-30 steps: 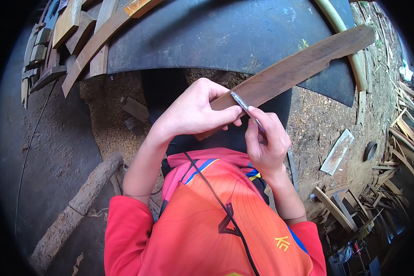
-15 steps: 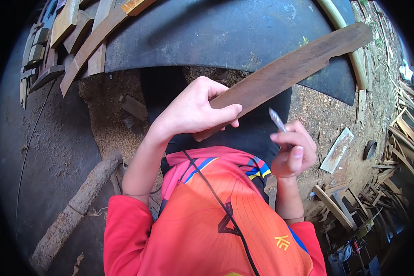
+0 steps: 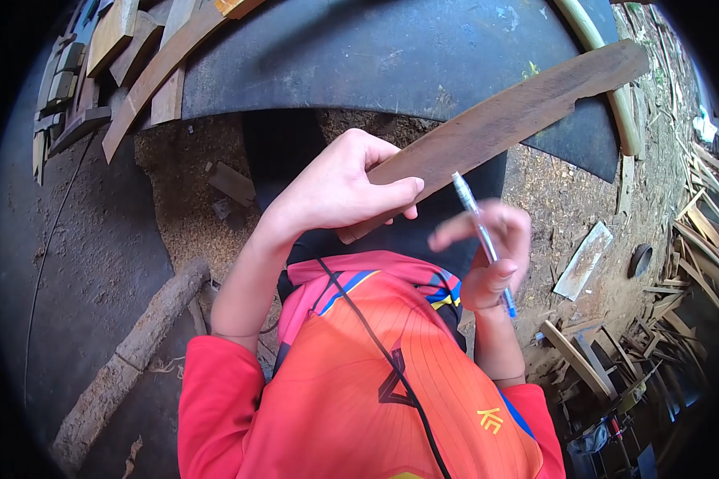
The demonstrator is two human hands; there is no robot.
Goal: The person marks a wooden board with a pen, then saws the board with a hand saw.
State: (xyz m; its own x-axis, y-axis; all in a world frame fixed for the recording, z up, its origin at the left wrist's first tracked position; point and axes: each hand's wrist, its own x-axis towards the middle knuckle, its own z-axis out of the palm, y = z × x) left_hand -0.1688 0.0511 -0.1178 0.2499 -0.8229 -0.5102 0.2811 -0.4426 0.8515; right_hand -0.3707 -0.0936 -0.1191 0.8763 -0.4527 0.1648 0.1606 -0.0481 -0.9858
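The left hand (image 3: pixel 335 191) is being held out ahead of the chest, with the forearm being raised from a bent elbow. Its fingers are being curled over the far edge of a wooden board (image 3: pixel 503 120), and the thumb (image 3: pixel 395 190) is being pressed flat along the near face, toward the other hand. The right hand (image 3: pixel 487 251) is being held just beside it, not touching it, and is being shown blurred. Its fingers are being loosely curled round a pen (image 3: pixel 479 231), which is being gripped mid-shaft with the tip pointed away from the wrist. The index finger (image 3: pixel 447 233) is being stretched toward the left hand.
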